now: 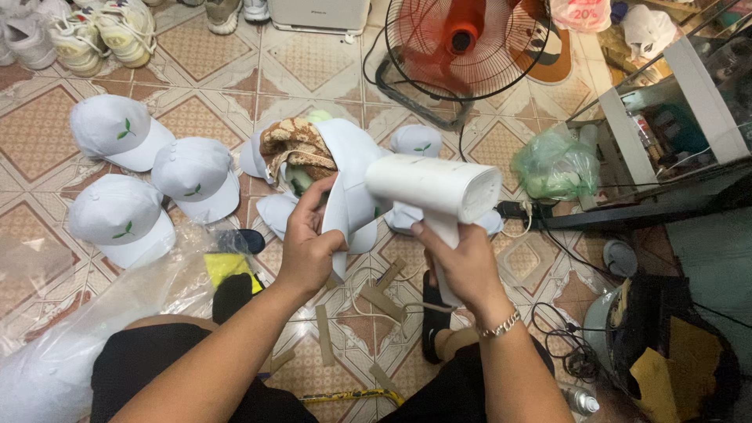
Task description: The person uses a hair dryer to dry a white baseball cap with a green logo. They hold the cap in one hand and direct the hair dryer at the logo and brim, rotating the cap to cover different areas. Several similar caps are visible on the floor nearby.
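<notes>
Caps (196, 176) crowd the left floor; fan (462, 39) blocks ahead.

Orange floor fan (462, 35), sneakers (102, 31), green bag (552, 164)

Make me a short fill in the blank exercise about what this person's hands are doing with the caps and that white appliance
1. The right hand grips the handle of a white handheld ____.
2. The left hand holds a white cap by its ____.
3. Three more white caps lie on the tiled floor, each with a small ____ leaf mark.
4. Behind the held cap stands an orange-bladed electric ____.

Missing words: steamer; brim; green; fan
</notes>
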